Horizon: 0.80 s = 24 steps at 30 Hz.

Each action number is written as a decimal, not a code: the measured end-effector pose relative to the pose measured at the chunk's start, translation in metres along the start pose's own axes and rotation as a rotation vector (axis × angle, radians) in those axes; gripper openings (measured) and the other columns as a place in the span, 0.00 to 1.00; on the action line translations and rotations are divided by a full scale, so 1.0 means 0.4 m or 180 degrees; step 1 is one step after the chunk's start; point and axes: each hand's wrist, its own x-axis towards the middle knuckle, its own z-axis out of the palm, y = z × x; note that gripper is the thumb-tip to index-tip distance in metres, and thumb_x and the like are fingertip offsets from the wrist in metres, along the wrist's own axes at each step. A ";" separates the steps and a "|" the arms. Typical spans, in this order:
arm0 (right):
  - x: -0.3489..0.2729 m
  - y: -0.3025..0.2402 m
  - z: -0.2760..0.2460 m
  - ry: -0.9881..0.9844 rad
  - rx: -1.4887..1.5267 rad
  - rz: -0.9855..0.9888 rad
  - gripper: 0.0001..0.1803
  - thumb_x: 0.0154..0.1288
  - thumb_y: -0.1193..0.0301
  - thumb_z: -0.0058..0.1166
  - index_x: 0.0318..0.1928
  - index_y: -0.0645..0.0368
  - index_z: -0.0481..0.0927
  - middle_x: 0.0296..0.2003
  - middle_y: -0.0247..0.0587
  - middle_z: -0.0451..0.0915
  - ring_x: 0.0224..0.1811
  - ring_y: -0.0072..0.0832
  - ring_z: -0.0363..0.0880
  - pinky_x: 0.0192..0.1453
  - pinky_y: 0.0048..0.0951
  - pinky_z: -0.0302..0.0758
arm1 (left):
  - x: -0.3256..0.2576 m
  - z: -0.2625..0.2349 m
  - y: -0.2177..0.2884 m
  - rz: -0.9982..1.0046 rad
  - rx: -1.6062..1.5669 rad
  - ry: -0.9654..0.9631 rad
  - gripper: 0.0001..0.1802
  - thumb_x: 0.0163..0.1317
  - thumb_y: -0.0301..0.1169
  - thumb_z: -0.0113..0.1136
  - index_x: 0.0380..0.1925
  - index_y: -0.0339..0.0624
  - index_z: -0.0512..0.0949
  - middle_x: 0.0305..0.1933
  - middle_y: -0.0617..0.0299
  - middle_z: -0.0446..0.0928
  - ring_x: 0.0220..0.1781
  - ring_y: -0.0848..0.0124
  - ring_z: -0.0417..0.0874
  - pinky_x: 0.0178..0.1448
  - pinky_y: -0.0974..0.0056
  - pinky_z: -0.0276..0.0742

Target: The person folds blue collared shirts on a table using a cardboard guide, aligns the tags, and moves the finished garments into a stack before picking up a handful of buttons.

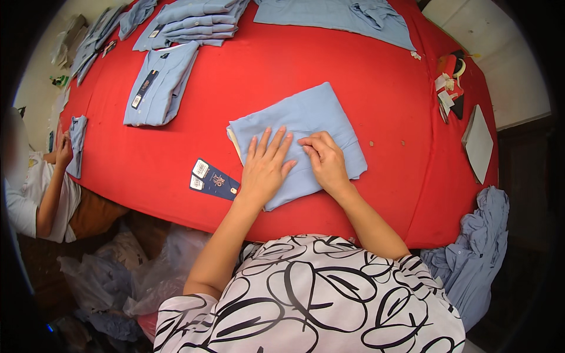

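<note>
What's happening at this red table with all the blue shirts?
A person presses both hands on a folded light-blue shirt lying on the red table. The left hand lies flat with fingers spread; the right hand pinches at the fabric beside it. Dark blue tags lie just left of the shirt. Further back sit a stack of folded shirts and another tagged shirt. At the left edge, another person handles a blue piece too.

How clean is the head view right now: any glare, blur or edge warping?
Head view: even lighting, no glare; both hands, left hand and right hand, sharp on the folded light-blue shirt; red cloth-covered table edges bow with fisheye; dark vignette at corners.
</note>
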 end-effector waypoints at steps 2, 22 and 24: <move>-0.005 -0.001 -0.004 0.0046 0.0084 0.0027 0.08 0.64 0.81 0.57 0.43 0.63 0.84 0.39 0.40 0.78 0.36 0.30 0.78 0.39 0.27 0.76 | -0.020 -0.002 -0.022 -0.0183 0.0147 -0.0176 0.37 0.61 0.47 0.63 0.69 0.47 0.66 0.75 0.59 0.61 0.77 0.50 0.55 0.77 0.41 0.49; -0.235 -0.067 -0.487 -0.1793 -0.2012 0.1953 0.27 0.69 0.49 0.51 0.31 0.62 0.83 0.33 0.51 0.81 0.37 0.46 0.80 0.44 0.45 0.74 | 0.052 -0.087 0.016 -0.0269 0.0110 -0.0351 0.28 0.62 0.42 0.62 0.60 0.43 0.75 0.69 0.59 0.69 0.75 0.52 0.60 0.77 0.41 0.48; -0.211 0.002 -0.454 -0.0705 -0.1087 0.1477 0.17 0.72 0.62 0.49 0.39 0.65 0.83 0.35 0.47 0.80 0.36 0.38 0.79 0.42 0.37 0.75 | 0.138 -0.096 0.039 0.0058 -0.0109 -0.0048 0.22 0.62 0.37 0.62 0.55 0.42 0.79 0.64 0.58 0.73 0.72 0.53 0.64 0.76 0.43 0.51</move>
